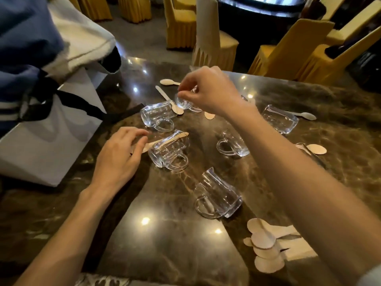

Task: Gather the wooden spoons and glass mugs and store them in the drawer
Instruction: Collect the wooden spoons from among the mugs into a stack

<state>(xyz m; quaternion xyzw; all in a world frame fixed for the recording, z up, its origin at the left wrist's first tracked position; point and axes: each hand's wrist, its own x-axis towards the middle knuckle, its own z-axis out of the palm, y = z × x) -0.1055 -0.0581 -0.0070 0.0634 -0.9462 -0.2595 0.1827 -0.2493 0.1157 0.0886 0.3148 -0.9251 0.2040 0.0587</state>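
Several glass mugs lie on their sides on the dark marble table, among them one at the front, one in the middle and one at the right. My right hand reaches over the far mug and pinches its rim. My left hand hovers with relaxed fingers at the end of a wooden spoon that leans on a mug. Loose spoons lie at the far side and at the right. A pile of spoons sits on a napkin at the front right.
A white paper bag with a black ribbon stands at the table's left, with blue and white cloth over it. Yellow-covered chairs stand beyond the far edge. Another mug lies close to the bag.
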